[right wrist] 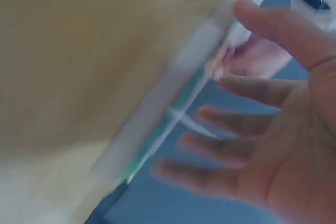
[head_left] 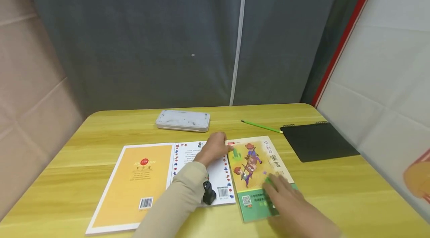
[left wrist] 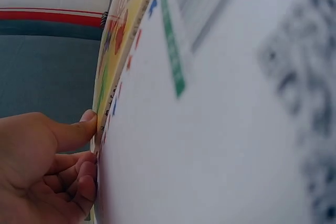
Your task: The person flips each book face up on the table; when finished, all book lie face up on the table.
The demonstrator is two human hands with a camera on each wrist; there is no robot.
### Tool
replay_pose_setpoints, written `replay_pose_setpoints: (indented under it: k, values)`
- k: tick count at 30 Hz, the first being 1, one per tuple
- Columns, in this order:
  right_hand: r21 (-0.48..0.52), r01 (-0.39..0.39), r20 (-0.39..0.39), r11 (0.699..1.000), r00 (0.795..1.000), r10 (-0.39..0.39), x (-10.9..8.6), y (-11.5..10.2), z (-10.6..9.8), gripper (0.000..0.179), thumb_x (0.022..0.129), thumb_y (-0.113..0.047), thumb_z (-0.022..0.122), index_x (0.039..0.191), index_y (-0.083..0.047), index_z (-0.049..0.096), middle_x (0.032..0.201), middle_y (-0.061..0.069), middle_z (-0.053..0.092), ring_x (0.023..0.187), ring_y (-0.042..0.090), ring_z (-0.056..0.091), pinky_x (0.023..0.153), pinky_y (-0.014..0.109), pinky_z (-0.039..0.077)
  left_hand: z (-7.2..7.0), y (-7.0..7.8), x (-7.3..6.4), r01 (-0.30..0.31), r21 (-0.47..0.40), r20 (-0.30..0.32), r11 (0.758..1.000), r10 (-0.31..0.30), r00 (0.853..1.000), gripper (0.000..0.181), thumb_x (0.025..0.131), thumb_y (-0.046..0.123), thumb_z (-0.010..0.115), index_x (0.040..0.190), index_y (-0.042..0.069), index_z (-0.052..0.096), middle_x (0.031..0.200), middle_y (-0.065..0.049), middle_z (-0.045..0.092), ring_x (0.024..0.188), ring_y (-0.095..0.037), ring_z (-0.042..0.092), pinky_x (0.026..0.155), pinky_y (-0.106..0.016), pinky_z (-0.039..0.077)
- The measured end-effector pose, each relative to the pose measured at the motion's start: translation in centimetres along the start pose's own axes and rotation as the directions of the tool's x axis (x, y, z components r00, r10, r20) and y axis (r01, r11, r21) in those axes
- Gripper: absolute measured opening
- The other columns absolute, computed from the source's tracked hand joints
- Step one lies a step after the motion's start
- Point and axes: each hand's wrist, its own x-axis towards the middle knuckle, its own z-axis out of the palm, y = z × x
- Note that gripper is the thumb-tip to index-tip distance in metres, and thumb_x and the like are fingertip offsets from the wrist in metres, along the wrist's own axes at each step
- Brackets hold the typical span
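Note:
A yellow-and-green picture book [head_left: 250,167] with cartoon figures lies beside a white book [head_left: 220,172], its left edge along that book's right side. At its upper left corner, my left hand [head_left: 213,149] grips the cover's edge between thumb and curled fingers; the left wrist view shows the thumb [left wrist: 79,132] on the edge. Over the lower right part of the same book is my right hand [head_left: 290,202], blurred. In the right wrist view its fingers [right wrist: 236,124] are spread and nearly straight, with nothing held.
An orange book [head_left: 129,185] lies left of the white one. Behind them stands a grey pencil case [head_left: 183,119]. A green pencil [head_left: 260,126] points toward a black spiral notebook [head_left: 317,141] at the right. A grey curtain [head_left: 161,44] hangs behind the wooden table [head_left: 50,178].

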Motion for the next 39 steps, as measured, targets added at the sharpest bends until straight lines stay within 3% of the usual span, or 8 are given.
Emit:
replay_pose_setpoints:
  k: [3, 8, 13, 18, 24, 31, 35, 39]
  values:
    - [0.016, -0.114, 0.053, 0.993, 0.992, 0.113, -0.3, 1.9, -0.6, 0.071, 0.086, -0.030, 0.076, 0.148, -0.014, 0.045, 0.161, 0.022, 0.020, 0.144, 0.052, 0.018, 0.102, 0.073, 0.029, 0.4, -0.1, 0.1, -0.002, 0.018, -0.002, 1.000, 0.002, 1.000, 0.021, 0.089, 0.020, 0.075, 0.090, 0.002, 0.065, 0.079, -0.007, 0.058, 0.066, -0.015, 0.055, 0.058, -0.026, 0.043]
    - [0.022, -0.110, 0.076, 0.994, 0.991, 0.108, -0.6, 3.4, -1.0, 0.062, 0.090, -0.035, 0.072, 0.145, -0.021, 0.049, 0.158, 0.023, 0.027, 0.137, 0.055, 0.030, 0.096, 0.071, 0.038, 0.5, -0.3, 0.1, -0.037, 0.038, -0.032, 0.999, 0.038, 0.999, 0.019, 0.090, 0.020, 0.075, 0.088, 0.003, 0.068, 0.079, -0.006, 0.057, 0.069, -0.016, 0.053, 0.059, -0.027, 0.043]
    - [0.004, -0.117, 0.068, 0.993, 0.991, 0.116, -0.4, 3.2, -0.9, 0.062, 0.087, -0.041, 0.073, 0.143, -0.024, 0.052, 0.157, 0.020, 0.030, 0.137, 0.054, 0.032, 0.094, 0.071, 0.040, 0.3, -0.5, 0.0, -0.047, 0.039, -0.048, 0.998, 0.049, 0.998, 0.028, 0.090, 0.022, 0.075, 0.105, -0.001, 0.071, 0.102, -0.012, 0.065, 0.088, -0.022, 0.058, 0.079, -0.036, 0.051]
    - [-0.002, -0.114, 0.069, 0.993, 0.991, 0.114, -0.4, 3.5, -1.0, 0.061, 0.088, -0.040, 0.073, 0.144, -0.025, 0.052, 0.158, 0.020, 0.029, 0.138, 0.057, 0.029, 0.096, 0.073, 0.037, -0.3, -0.8, -0.3, -0.038, 0.043, -0.040, 0.998, 0.040, 0.998, 0.043, 0.090, 0.024, 0.075, 0.123, -0.001, 0.066, 0.124, -0.017, 0.061, 0.106, -0.026, 0.058, 0.096, -0.043, 0.049]
    - [-0.004, -0.095, 0.074, 0.996, 0.993, 0.095, -0.4, 3.7, -1.5, 0.056, 0.089, -0.034, 0.073, 0.141, -0.024, 0.055, 0.156, 0.021, 0.033, 0.137, 0.052, 0.035, 0.097, 0.070, 0.039, -4.2, -2.9, -1.6, 0.018, 0.097, -0.081, 0.995, -0.010, 0.997, 0.043, 0.094, 0.023, 0.068, 0.130, 0.001, 0.062, 0.126, -0.018, 0.059, 0.115, -0.031, 0.057, 0.098, -0.046, 0.048]
    - [-0.018, -0.081, 0.070, 0.997, 0.994, 0.082, 0.1, 3.4, -1.6, 0.052, 0.090, -0.032, 0.072, 0.139, -0.022, 0.057, 0.153, 0.024, 0.035, 0.134, 0.050, 0.040, 0.097, 0.067, 0.041, -10.1, -8.0, -4.5, 0.075, 0.146, -0.082, 0.987, -0.063, 0.995, 0.045, 0.097, 0.025, 0.062, 0.133, -0.002, 0.057, 0.135, -0.024, 0.053, 0.122, -0.040, 0.052, 0.099, -0.054, 0.045]
    - [0.001, -0.078, 0.042, 0.997, 0.996, 0.078, 0.1, 2.9, -1.9, 0.059, 0.089, -0.042, 0.071, 0.141, -0.020, 0.055, 0.156, 0.020, 0.032, 0.140, 0.047, 0.033, 0.101, 0.069, 0.036, -11.5, -10.4, -6.0, 0.058, 0.214, -0.004, 0.975, -0.058, 0.998, 0.051, 0.098, 0.030, 0.061, 0.137, -0.002, 0.054, 0.142, -0.028, 0.045, 0.131, -0.047, 0.041, 0.103, -0.059, 0.039]
    - [0.021, 0.075, -0.033, 0.997, 0.997, -0.075, 1.1, 1.5, -2.1, 0.065, 0.087, -0.044, 0.073, 0.140, -0.011, 0.055, 0.156, 0.022, 0.032, 0.142, 0.047, 0.030, 0.105, 0.070, 0.031, -11.5, -11.5, -6.7, 0.006, 0.258, 0.063, 0.966, -0.023, 0.998, 0.055, 0.096, 0.033, 0.064, 0.139, 0.000, 0.053, 0.143, -0.029, 0.042, 0.132, -0.049, 0.035, 0.104, -0.062, 0.035]
